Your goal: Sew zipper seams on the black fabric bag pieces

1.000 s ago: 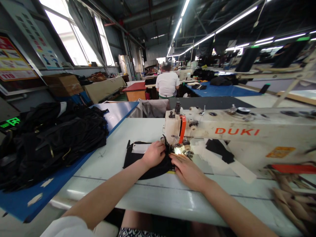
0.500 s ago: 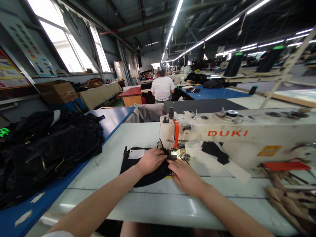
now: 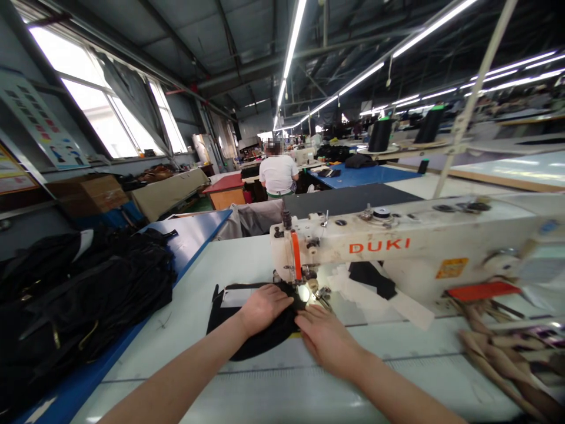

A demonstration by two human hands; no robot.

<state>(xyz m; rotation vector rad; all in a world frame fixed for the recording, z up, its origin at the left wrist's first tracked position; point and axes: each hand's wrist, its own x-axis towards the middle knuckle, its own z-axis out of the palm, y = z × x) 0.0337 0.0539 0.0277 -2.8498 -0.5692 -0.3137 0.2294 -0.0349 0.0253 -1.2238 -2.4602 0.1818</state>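
Black fabric (image 3: 263, 344) bearing a white patch (image 3: 235, 298) lies with its far right edge at the head of a DUKI sewing machine (image 3: 397, 250). The left hand (image 3: 265, 309) lies palm-down on it, fingers loosely bent; the right hand (image 3: 324, 335) rests outstretched at its edge, neither visibly gripping. Work appears midway, the piece not yet clear of the machine; finished stitching cannot be made out. Beyond the pale desk (image 3: 251, 391), dark garments (image 3: 97, 288) are heaped.

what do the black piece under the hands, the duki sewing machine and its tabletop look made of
Black piece: probably fabric, matte, as it lies flat and shows little shine; the weave can't be made out.
DUKI sewing machine: likely painted metal, off-white, with a slight sheen and dark smudges.
Tabletop: perhaps laminate, pale and smooth, with soft glare.
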